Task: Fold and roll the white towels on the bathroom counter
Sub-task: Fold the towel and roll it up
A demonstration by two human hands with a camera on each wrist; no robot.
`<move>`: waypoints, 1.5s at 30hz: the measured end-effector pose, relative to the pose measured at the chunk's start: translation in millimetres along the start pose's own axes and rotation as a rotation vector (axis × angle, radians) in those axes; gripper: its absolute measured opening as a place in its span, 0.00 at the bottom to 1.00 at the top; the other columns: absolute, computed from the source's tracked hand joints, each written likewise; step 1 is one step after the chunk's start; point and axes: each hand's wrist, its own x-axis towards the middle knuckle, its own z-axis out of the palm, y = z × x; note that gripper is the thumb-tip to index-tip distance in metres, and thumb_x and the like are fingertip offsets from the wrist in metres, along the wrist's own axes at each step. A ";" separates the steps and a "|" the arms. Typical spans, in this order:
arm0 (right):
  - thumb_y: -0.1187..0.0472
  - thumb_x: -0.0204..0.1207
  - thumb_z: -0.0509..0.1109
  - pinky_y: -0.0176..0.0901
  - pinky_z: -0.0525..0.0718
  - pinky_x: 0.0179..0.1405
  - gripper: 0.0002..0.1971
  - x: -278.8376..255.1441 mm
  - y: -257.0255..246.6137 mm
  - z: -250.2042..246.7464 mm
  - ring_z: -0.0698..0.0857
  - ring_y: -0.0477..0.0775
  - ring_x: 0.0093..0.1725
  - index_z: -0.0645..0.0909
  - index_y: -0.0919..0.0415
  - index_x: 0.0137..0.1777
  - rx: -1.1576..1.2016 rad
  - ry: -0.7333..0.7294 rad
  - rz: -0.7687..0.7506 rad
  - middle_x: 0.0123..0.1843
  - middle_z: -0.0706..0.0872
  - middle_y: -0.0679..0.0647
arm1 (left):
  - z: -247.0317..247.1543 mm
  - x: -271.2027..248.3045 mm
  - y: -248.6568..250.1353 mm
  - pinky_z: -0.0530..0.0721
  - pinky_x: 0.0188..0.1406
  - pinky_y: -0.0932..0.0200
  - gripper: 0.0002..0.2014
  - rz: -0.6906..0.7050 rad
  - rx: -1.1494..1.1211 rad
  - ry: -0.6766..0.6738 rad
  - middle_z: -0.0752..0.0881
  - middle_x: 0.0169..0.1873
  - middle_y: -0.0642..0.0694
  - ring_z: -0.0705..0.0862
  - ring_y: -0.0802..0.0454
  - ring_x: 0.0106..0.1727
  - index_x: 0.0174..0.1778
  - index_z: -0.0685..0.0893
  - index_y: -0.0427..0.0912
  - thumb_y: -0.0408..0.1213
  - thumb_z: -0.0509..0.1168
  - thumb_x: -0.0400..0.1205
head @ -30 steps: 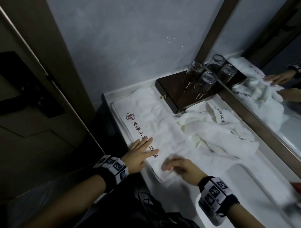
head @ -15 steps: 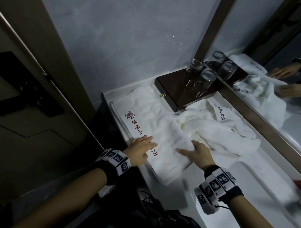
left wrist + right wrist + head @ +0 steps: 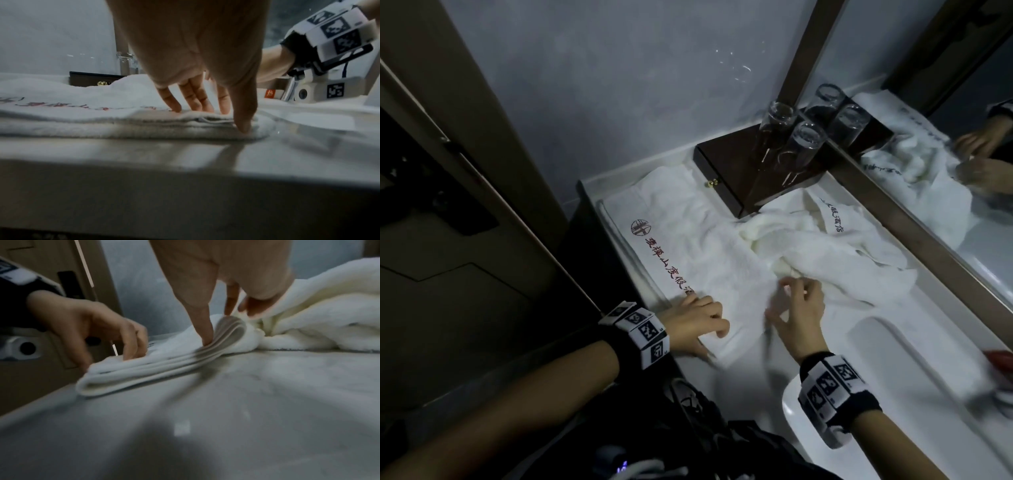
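Folded towel (image 3: 698,253) lies flat along the counter's (image 3: 756,373) front-left edge, red lettering running down its left side, several layers stacked at the near end. Its far end reaches the back wall beside the dark box (image 3: 736,171); its near end stops short of the basin (image 3: 900,359), with bare counter between.

Left hand (image 3: 693,325) sits on the towel's near-left corner: fingers (image 3: 170,100) curled down, tips pressing the top layer, thumb on the layered near edge. It pinches that corner, thumb against the edge and fingers on top.

Right hand (image 3: 796,318) is at the towel's near-right edge, blurred in the head view. In the right wrist view the thumb presses into the top of the towel where the layers bulge up, other fingers curled behind that edge, so it grips the edge layers there.

Crumpled towel (image 3: 835,246) is heaped just right of the folded one, touching its right edge and the right hand's fingertips, and spreads back toward the mirror (image 3: 945,192) and the box. Two glasses (image 3: 791,144) stand on the box in the back corner.

Open room: bare counter strip in front of the towel's near end, and the basin to the right. Left of the towel the counter ends almost at once, only a narrow lip showing. A red item (image 3: 1001,359) sits at the far right edge, too blurred to tell.
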 end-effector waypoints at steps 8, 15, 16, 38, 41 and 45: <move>0.73 0.61 0.77 0.34 0.72 0.56 0.13 -20.7 -6.9 13.4 0.75 0.54 0.53 0.85 0.63 0.45 0.030 -0.454 -0.305 0.49 0.79 0.47 | 6.2 -7.0 1.9 0.66 0.58 0.54 0.09 -0.019 -0.165 0.041 0.84 0.46 0.44 0.77 0.47 0.55 0.49 0.83 0.41 0.41 0.65 0.77; 0.80 0.65 0.68 0.21 0.66 0.51 0.11 -22.5 3.6 13.3 0.70 0.46 0.47 0.81 0.64 0.39 0.048 -0.395 -0.388 0.42 0.74 0.40 | 12.6 -14.5 12.3 0.78 0.50 0.42 0.04 0.054 -0.429 0.330 0.85 0.35 0.38 0.78 0.44 0.41 0.42 0.87 0.33 0.29 0.67 0.75; 0.83 0.63 0.67 0.23 0.67 0.49 0.14 -24.0 4.9 12.3 0.70 0.45 0.45 0.79 0.63 0.36 0.036 -0.380 -0.399 0.41 0.74 0.40 | 15.8 -14.4 13.8 0.79 0.49 0.43 0.05 0.062 -0.422 0.317 0.85 0.36 0.39 0.78 0.44 0.42 0.42 0.87 0.34 0.30 0.67 0.76; 0.64 0.64 0.80 0.23 0.70 0.40 0.13 9.0 -31.6 -4.3 0.81 0.48 0.43 0.86 0.61 0.49 0.193 -0.197 -0.048 0.43 0.83 0.50 | -85.9 39.5 -25.9 0.54 0.81 0.59 0.43 0.068 -0.278 0.278 0.73 0.73 0.44 0.63 0.50 0.79 0.73 0.71 0.42 0.08 0.48 0.62; 0.70 0.63 0.79 0.21 0.72 0.40 0.10 2.4 -40.6 -17.9 0.80 0.37 0.38 0.88 0.59 0.44 0.349 -0.200 -0.118 0.37 0.79 0.43 | -97.4 58.8 -26.1 0.39 0.79 0.60 0.27 0.048 0.066 -0.001 0.82 0.63 0.44 0.70 0.50 0.74 0.66 0.79 0.44 0.19 0.56 0.73; 0.69 0.62 0.81 0.23 0.72 0.42 0.11 -1.5 -42.7 -32.6 0.80 0.35 0.39 0.89 0.60 0.45 0.404 -0.235 -0.104 0.38 0.80 0.42 | -108.1 60.1 -45.0 0.66 0.73 0.51 0.12 -0.096 0.438 -0.179 0.85 0.56 0.44 0.77 0.43 0.65 0.52 0.84 0.45 0.31 0.60 0.77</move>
